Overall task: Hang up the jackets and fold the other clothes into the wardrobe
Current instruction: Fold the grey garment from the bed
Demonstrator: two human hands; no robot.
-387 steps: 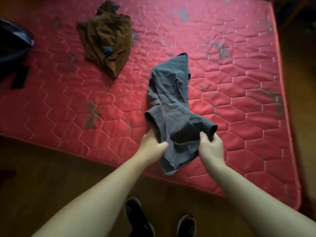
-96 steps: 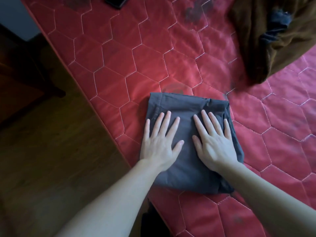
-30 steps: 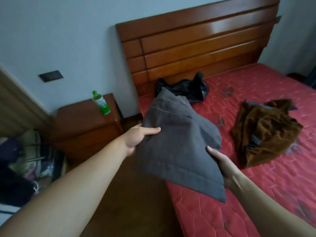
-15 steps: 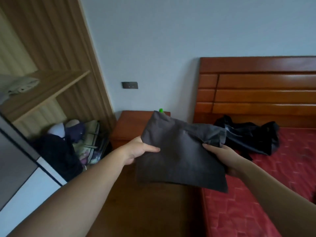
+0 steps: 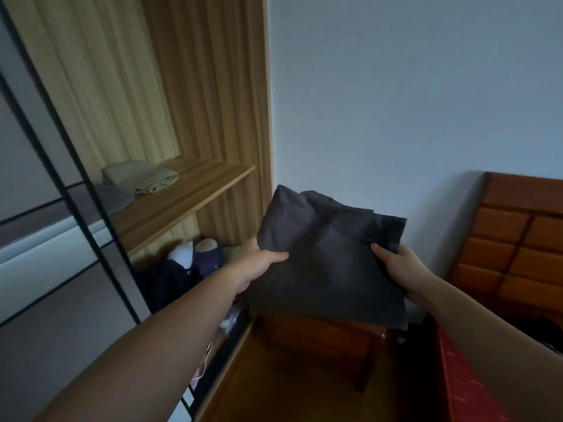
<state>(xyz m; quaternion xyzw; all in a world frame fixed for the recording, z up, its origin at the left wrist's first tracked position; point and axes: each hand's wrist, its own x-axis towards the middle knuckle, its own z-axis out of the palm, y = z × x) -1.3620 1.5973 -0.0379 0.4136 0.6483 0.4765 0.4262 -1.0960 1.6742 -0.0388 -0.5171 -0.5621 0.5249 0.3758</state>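
Note:
A folded dark grey garment (image 5: 329, 260) hangs in the air in front of me, held flat by both hands. My left hand (image 5: 256, 263) grips its left edge with the thumb on top. My right hand (image 5: 399, 269) grips its right edge the same way. To the left stands the open wardrobe, its wooden shelf (image 5: 182, 196) at about hand height. A folded beige garment (image 5: 140, 179) and a grey one (image 5: 112, 196) lie on that shelf.
Below the shelf is a heap of dark and light clothes (image 5: 189, 263). A wooden nightstand (image 5: 320, 336) sits under the held garment. The wardrobe's sliding door (image 5: 45, 269) fills the left side. The wooden headboard (image 5: 524, 239) and red mattress (image 5: 463, 385) are on the right.
I have turned further left from the bed toward the wardrobe. The folded grey garment, lifted off the mattress earlier, is now held closer to the shelf.

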